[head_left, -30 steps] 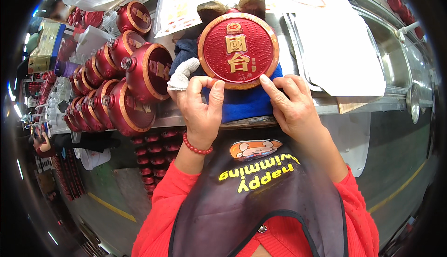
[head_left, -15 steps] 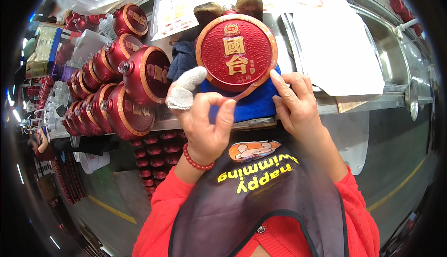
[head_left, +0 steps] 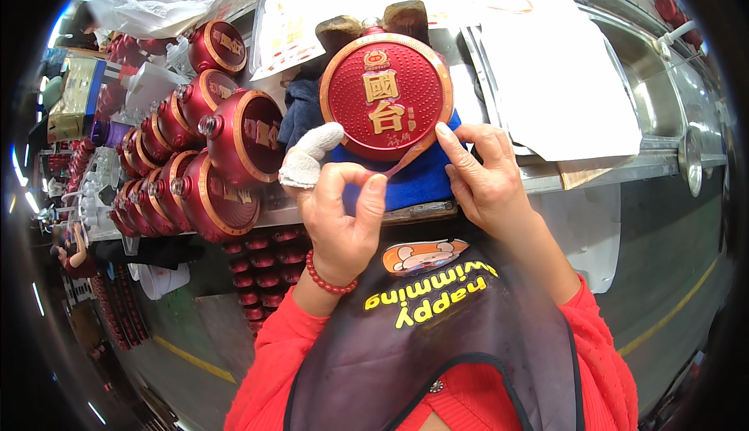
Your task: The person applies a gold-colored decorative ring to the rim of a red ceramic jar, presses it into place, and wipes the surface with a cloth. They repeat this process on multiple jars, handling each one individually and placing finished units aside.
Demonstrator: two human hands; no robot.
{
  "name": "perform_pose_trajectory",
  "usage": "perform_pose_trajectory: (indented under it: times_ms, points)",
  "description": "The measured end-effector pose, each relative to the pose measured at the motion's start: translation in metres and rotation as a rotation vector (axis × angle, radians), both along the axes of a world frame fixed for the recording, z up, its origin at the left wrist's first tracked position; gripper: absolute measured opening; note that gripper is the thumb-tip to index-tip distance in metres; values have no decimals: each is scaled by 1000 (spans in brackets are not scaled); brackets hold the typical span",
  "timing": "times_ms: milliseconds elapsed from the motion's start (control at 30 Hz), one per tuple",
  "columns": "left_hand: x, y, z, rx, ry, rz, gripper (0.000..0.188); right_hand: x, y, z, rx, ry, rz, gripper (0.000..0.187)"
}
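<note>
A round, flat-faced red bottle (head_left: pixel 355 107) with raised gold characters and an orange-gold rim lies face up on a blue cloth (head_left: pixel 417 185), its neck between two dark, worn blocks (head_left: pixel 406 21). My left hand (head_left: pixel 339 205) pinches the loose end of a thin orange-gold strip (head_left: pixel 407 159) between thumb and forefinger. That strip slants down from the bottle's lower rim. White fabric covers other fingers of this hand, with one tip by the rim's lower left. My right hand (head_left: pixel 488 170) touches the lower right rim with a fingertip, its fingers apart.
Many similar red bottles (head_left: pixel 246 138) crowd the bench at the left. White sheets with orange-gold bands (head_left: pixel 558 80) lie at the back and right, beside a metal sink (head_left: pixel 640 68). A dark cloth (head_left: pixel 300 107) sits left of the bottle. Red pieces stand in rows below the bench (head_left: pixel 269 275).
The bottle and both hands appear slightly further left, along with a small shift of the whole view. The strip's loose end stays pinched in my left hand, and the right fingertip stays at the rim.
</note>
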State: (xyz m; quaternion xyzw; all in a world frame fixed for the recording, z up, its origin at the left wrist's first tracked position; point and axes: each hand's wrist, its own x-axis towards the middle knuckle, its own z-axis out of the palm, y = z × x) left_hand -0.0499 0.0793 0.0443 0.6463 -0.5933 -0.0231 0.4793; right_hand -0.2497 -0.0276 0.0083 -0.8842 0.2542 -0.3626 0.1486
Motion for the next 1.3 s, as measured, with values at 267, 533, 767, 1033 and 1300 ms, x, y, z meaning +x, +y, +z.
perform_pose_trajectory:
  times_ms: [267, 533, 767, 1033, 1300]
  points:
    - [18, -7, -16, -10, -47, 52, 18, 4, 4, -2, 6, 32, 13, 67]
    - [28, -14, -30, -27, -62, 83, 19, 7, 8, -3, -35, 118, 25, 69]
    - [28, -14, -38, -20, 1, 109, 19, 7, 12, -3, 18, 104, 48, 66]
    - [28, -15, -43, 17, 111, 110, 22, 6, 11, -6, 5, 152, 52, 66]
    - [32, -17, -49, 41, 199, 99, 27, 5, 11, -7, 15, 168, 51, 67]
